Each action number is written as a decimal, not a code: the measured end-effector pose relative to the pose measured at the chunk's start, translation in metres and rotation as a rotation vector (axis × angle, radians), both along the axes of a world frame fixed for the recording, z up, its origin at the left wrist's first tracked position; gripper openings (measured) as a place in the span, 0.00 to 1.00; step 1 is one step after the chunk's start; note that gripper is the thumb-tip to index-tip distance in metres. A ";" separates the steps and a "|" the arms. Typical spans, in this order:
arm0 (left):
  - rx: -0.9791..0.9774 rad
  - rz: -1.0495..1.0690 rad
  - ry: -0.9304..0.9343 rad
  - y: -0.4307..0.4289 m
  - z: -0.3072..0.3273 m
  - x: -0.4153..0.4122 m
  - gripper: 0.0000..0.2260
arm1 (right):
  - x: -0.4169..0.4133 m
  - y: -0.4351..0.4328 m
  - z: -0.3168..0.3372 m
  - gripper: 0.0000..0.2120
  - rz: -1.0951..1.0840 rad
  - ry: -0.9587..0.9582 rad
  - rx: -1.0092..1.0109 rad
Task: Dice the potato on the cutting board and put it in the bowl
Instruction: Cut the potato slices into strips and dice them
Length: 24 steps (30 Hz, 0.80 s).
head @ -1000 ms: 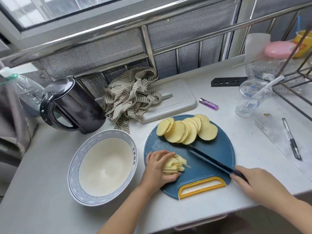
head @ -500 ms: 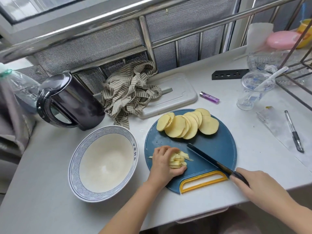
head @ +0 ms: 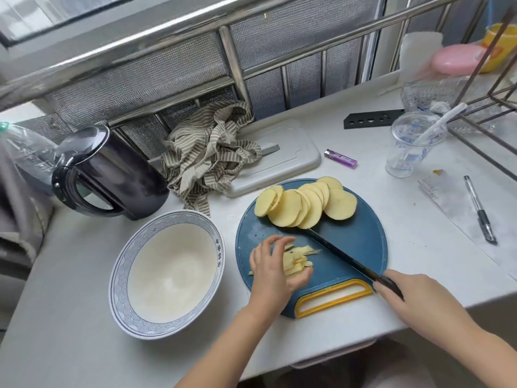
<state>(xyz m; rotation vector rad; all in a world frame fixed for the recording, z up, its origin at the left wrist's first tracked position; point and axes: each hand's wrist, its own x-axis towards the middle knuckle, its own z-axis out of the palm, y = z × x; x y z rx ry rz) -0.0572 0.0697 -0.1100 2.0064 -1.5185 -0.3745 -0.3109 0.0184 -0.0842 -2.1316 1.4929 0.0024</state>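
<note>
A round blue cutting board [head: 358,242] with a yellow handle lies near the counter's front edge. Round potato slices [head: 305,205] are fanned across its far side. A small pile of cut potato strips [head: 296,260] lies on its left part. My left hand [head: 272,268] curls its fingers and thumb round that pile. My right hand [head: 419,301] grips the handle of a dark knife [head: 344,256], whose blade lies across the board with its tip by the slices. A white bowl [head: 167,275] with a blue patterned rim stands left of the board, nothing in it.
A black kettle [head: 109,175] stands behind the bowl, a striped cloth [head: 207,158] beside it on a grey board [head: 291,155]. A purple lighter [head: 340,158], a plastic cup [head: 411,144], a pen [head: 479,210] and a metal rack [head: 489,113] lie to the right.
My left hand has loosened and spread over the strips, which now fan out more. The knife has shifted slightly, its tip now touching the slices.
</note>
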 end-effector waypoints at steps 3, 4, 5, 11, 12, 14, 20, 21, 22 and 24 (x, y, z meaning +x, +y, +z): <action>0.018 -0.061 0.090 0.006 0.013 0.017 0.27 | 0.005 0.010 0.001 0.12 -0.040 -0.019 0.000; 0.022 -0.067 0.104 0.010 0.016 0.021 0.25 | 0.004 0.015 0.002 0.13 -0.052 -0.015 0.007; 0.027 -0.065 0.105 0.013 0.017 0.029 0.22 | 0.007 0.018 0.002 0.13 -0.063 -0.015 0.004; 0.293 0.064 0.060 0.037 0.014 0.048 0.22 | 0.006 0.031 0.002 0.14 -0.009 0.128 -0.122; 0.319 0.063 0.055 0.037 0.014 0.050 0.21 | 0.008 0.033 0.002 0.14 0.011 0.156 -0.145; 0.337 0.062 0.055 0.033 0.015 0.053 0.18 | 0.013 0.036 0.002 0.13 0.043 0.178 -0.175; 0.376 0.107 0.088 0.028 0.020 0.051 0.13 | 0.035 0.041 0.003 0.12 0.105 0.205 -0.152; 0.389 0.096 0.089 0.028 0.019 0.051 0.13 | 0.040 0.044 0.002 0.11 0.110 0.199 -0.146; 0.396 0.091 0.096 0.029 0.019 0.051 0.12 | 0.045 0.047 0.001 0.11 0.108 0.186 -0.139; 0.394 0.097 0.122 0.026 0.019 0.052 0.12 | 0.054 0.049 -0.001 0.11 0.097 0.167 -0.129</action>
